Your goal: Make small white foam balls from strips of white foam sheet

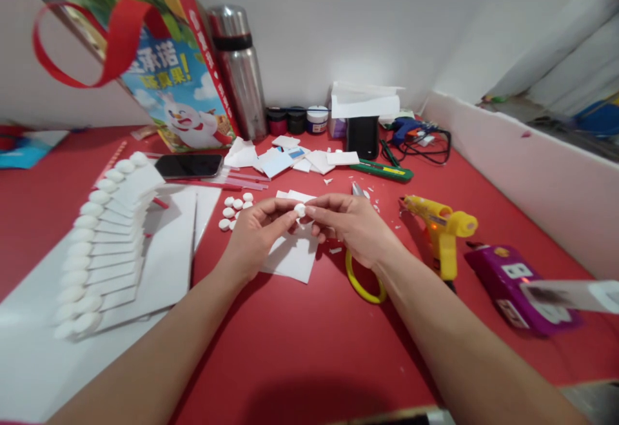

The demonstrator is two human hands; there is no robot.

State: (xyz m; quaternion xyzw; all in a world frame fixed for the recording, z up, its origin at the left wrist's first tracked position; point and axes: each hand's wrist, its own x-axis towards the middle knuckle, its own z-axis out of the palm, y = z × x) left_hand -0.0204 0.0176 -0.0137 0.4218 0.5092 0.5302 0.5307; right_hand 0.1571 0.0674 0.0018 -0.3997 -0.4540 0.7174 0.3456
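Observation:
A small round white disc is pinched between the fingertips of both hands, above the middle of the red table. My left hand is closed on its left edge, and my right hand grips it from the right. Below them lie flat white sheets. Several similar white discs rest just left of my left hand, partly hidden by it. Beneath my right hand and wrist is what looks like a pair of scissors, its yellow handle and metal tip showing.
At left, a row of white strips with round ends lies on white boards. A yellow glue gun and a purple box are at right. Behind stand a phone, steel flask, printed bag, green cutter and white scraps.

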